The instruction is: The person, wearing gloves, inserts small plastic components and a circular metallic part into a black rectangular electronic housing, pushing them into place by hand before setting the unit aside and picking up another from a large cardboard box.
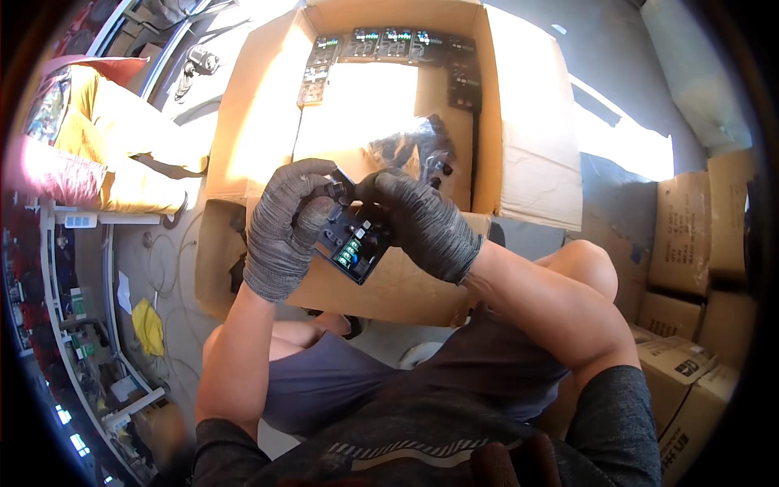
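In front of me I hold a small black box [355,253], tilted, with green and white printed patches on its face. My left hand [286,231], in a grey knit glove, is closed on its left side near the raised upper edge. My right hand [423,227], gloved the same way, curls around its right side; the fingertips are partly hidden behind it. Both hands are above the near wall of a large open cardboard carton [531,122]. Inside the carton, a clear plastic bag [422,150] with dark pieces lies just beyond my hands.
Several similar black boxes [398,45] line the carton's far end and far corners. On the left another person in yellow trousers [134,126] sits beside a shelf rack [109,316]. Stacked cardboard cartons [680,231] stand at the right. A yellow cloth or bag [148,326] lies on the floor.
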Demonstrator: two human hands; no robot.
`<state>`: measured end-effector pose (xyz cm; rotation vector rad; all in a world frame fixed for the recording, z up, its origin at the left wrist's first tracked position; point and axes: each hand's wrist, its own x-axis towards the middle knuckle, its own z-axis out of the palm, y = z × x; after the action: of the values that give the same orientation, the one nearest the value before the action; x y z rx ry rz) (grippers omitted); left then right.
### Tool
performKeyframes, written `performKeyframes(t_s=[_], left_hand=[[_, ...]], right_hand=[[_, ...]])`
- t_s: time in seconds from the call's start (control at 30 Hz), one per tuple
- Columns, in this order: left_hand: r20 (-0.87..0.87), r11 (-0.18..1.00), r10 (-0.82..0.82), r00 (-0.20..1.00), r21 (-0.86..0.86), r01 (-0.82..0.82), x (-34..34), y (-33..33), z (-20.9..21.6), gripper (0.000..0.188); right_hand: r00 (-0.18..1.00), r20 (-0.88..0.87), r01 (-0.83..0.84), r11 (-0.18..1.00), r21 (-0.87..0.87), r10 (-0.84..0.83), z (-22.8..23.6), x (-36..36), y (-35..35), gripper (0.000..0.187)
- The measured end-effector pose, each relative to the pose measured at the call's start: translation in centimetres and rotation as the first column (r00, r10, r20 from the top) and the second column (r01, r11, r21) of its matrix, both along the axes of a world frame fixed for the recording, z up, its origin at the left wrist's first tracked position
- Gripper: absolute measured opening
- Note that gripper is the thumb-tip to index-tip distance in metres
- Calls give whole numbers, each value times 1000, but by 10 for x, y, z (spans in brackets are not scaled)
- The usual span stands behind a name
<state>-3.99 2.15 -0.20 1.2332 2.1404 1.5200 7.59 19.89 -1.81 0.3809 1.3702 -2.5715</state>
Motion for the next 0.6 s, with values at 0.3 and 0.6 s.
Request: performKeyframes(t_s=[0.3,0.6], left_hand=[[247,998,-68,967,27,63,-8,-4,11,36],[540,959,-231,809,-17,284,-16,-4,15,50]], right_hand=[[992,109,81,988,-129,-67,-14,-3,13,27],[958,143,-258,965,53,249,0,2,8,46]])
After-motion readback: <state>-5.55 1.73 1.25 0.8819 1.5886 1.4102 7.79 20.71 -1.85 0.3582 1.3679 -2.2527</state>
